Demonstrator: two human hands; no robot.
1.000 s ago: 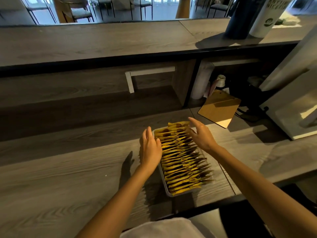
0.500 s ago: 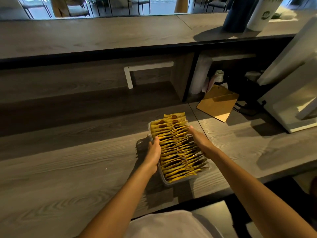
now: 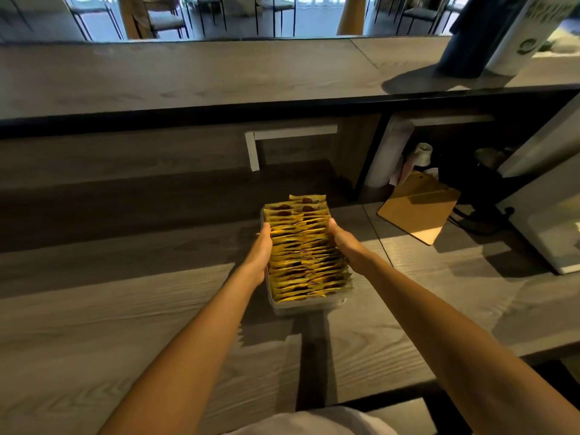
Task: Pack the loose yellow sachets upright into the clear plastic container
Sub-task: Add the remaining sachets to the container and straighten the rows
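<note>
Start at the left: the grey wood-grain worktop lies bare from its left side up to your left forearm, which gives open room on that side. Your left hand grips the left long wall of the clear plastic container, with the thumb raised along the rim and the fingers curled round the outside of the wall; their tips are hidden. The container sits near the middle of the worktop, short end toward you, and the yellow sachets stand upright in it in one tight row from the near end to the far end, their top edges above the rim. Whether the base touches the worktop cannot be told. Your right hand grips the right long wall, thumb against the sachet edges and fingers wrapped down out of sight. Behind the container, the raised back panel carries a white bracket. To the right, a brown clipboard lies near the far right corner of the container but apart from it. A white appliance stands well apart at the right edge. The front edge of the worktop runs just below your forearms.
</note>
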